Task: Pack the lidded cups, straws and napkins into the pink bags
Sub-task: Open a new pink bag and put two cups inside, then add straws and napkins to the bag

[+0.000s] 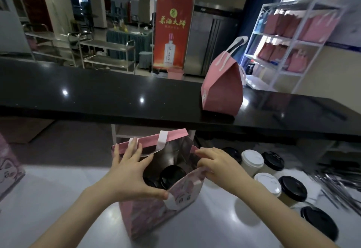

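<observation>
An open pink bag (156,214) stands upright on the white counter (58,199), near and central. Two cups with black lids (172,175) sit side by side inside it.

The left hand (130,171) is spread across the mouth of the bag. Its straight fingers reach to the far-left rim beside a white handle strap, and its thumb presses on the near rim. The right hand (218,163) has its fingers curled and pinches the folded right side of the bag at the rim.

Just right of the bag, more lidded cups (267,184) stand close together on the counter, some with white lids and some with black. Farther right lies a loose heap of dark straws (338,183), blurred.

Beyond the bag runs a raised black counter (97,91). A closed pink bag (222,89) stands on it with its white handles up. At the near left edge, part of another pink bag (7,167) is in view. At the far right, a white shelf (293,38) holds rows of pink bags.
</observation>
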{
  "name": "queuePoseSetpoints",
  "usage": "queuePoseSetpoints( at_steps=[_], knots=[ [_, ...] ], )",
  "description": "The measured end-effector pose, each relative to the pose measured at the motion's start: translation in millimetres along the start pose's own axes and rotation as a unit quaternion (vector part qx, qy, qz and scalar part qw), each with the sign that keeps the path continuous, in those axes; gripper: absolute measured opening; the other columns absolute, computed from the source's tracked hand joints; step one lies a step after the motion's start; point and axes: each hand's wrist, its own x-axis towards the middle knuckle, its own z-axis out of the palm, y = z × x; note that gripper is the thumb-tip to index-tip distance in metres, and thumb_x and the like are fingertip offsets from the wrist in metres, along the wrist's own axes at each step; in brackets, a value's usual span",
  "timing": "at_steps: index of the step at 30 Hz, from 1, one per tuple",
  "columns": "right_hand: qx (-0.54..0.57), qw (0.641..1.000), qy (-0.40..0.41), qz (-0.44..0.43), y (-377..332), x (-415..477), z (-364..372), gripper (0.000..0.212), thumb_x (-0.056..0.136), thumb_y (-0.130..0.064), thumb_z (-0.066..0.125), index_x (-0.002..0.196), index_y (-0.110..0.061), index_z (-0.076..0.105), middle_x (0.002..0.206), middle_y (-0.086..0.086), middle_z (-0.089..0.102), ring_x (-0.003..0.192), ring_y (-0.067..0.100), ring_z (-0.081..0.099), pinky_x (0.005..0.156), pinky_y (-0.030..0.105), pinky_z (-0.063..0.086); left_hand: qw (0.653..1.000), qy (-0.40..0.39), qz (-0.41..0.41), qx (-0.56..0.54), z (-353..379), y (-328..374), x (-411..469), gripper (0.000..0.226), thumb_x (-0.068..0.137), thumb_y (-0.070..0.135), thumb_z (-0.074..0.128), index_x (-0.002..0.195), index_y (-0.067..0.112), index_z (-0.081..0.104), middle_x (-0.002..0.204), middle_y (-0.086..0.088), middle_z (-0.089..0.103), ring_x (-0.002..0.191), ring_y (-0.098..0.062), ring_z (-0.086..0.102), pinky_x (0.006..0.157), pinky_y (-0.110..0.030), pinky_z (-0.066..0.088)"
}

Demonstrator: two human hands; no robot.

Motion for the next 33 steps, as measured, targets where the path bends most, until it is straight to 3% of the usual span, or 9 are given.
queuePoseSetpoints(
  at_steps=[3, 8, 11, 14, 18, 21, 24, 29, 33],
  knots=[
    [0.002, 0.996, 0.085, 0.016, -2, 15, 6, 0.009, 0.071, -0.007, 0.08, 0.078, -0.006, 0.074, 0.114, 0.012, 0.069, 0.103, 0.031, 0.067, 0.085, 0.044, 0.056, 0.999, 0.034, -0.005, -0.008, 4, 7, 1, 0.135, 0.038, 0.108, 0.022, 0.152, 0.038, 0.007, 0.159, -0.006, -0.018, 0.126, -0.01, -0.053, 0.098, -0.048, -0.041],
    [-0.007, 0.994, 0.096, 0.055, 8, 39, 20, 0.015, 0.084, -0.01, 0.068, 0.095, -0.002, 0.074, 0.129, 0.011, 0.062, 0.123, 0.028, 0.055, 0.104, 0.039, 0.044, 0.995, 0.091, -0.038, -0.02, 4, 26, 11, 0.115, 0.052, 0.102, 0.014, 0.15, 0.042, 0.016, 0.162, -0.004, -0.005, 0.134, -0.013, -0.044, 0.098, -0.049, -0.04],
    [-0.001, 0.993, 0.1, 0.066, 15, 41, 21, 0.015, 0.084, -0.009, 0.069, 0.096, -0.003, 0.074, 0.129, 0.01, 0.062, 0.122, 0.027, 0.056, 0.103, 0.037, 0.044, 0.993, 0.113, -0.03, -0.008, 1, 35, 13, 0.102, 0.061, 0.094, 0.016, 0.146, 0.04, 0.03, 0.162, 0.002, 0.012, 0.143, -0.016, -0.03, 0.105, -0.055, -0.029],
    [0.016, 0.99, 0.13, 0.046, 23, 31, 17, 0.021, 0.073, -0.002, 0.076, 0.093, -0.005, 0.074, 0.117, 0.012, 0.068, 0.106, 0.03, 0.065, 0.091, 0.039, 0.053, 0.993, 0.116, -0.004, -0.019, -10, 44, 15, 0.084, 0.067, 0.085, 0.03, 0.137, 0.041, 0.044, 0.151, 0.014, 0.033, 0.149, -0.017, -0.008, 0.115, -0.056, -0.012],
    [0.066, 0.985, 0.149, 0.059, 53, 1, 9, 0.03, 0.081, -0.007, 0.069, 0.11, -0.005, 0.068, 0.129, 0.012, 0.061, 0.116, 0.029, 0.059, 0.098, 0.039, 0.048, 0.991, 0.128, 0.043, -0.014, -17, 77, 29, 0.053, 0.075, 0.063, 0.06, 0.124, 0.043, 0.055, 0.134, 0.022, 0.047, 0.145, -0.013, 0.016, 0.119, -0.046, 0.013],
    [0.071, 0.981, 0.161, 0.076, 91, -34, -2, 0.022, 0.086, -0.013, 0.065, 0.107, -0.007, 0.069, 0.126, 0.009, 0.062, 0.113, 0.027, 0.058, 0.093, 0.037, 0.049, 0.981, 0.168, 0.086, -0.034, -15, 129, 50, 0.037, 0.078, 0.052, 0.067, 0.113, 0.04, 0.064, 0.12, 0.021, 0.057, 0.132, -0.01, 0.038, 0.111, -0.036, 0.031],
    [0.053, 0.981, 0.161, 0.099, 140, -82, -12, 0.016, 0.088, -0.017, 0.062, 0.1, -0.01, 0.071, 0.112, 0.003, 0.066, 0.101, 0.023, 0.06, 0.085, 0.032, 0.047, 0.97, 0.193, 0.128, -0.077, -4, 202, 79, 0.028, 0.081, 0.041, 0.07, 0.108, 0.033, 0.069, 0.103, 0.018, 0.062, 0.107, -0.005, 0.053, 0.091, -0.025, 0.044],
    [0.031, 0.973, 0.092, 0.211, 246, -169, -19, 0.022, 0.092, -0.027, 0.053, 0.106, -0.02, 0.068, 0.11, -0.003, 0.064, 0.103, 0.019, 0.055, 0.087, 0.03, 0.039, 0.956, 0.174, 0.179, -0.154, 39, 340, 137, 0.017, 0.082, 0.036, 0.068, 0.099, 0.032, 0.069, 0.094, 0.018, 0.063, 0.096, -0.004, 0.054, 0.084, -0.026, 0.044],
    [0.043, 0.952, 0.016, 0.303, 324, -235, -3, 0.025, 0.092, -0.029, 0.05, 0.113, -0.026, 0.063, 0.113, -0.005, 0.062, 0.109, 0.019, 0.053, 0.087, 0.032, 0.041, 0.962, 0.094, 0.215, -0.141, 88, 438, 195, 0.017, 0.083, 0.032, 0.062, 0.099, 0.028, 0.068, 0.09, 0.015, 0.058, 0.096, -0.01, 0.055, 0.081, -0.026, 0.043]
  ],
)
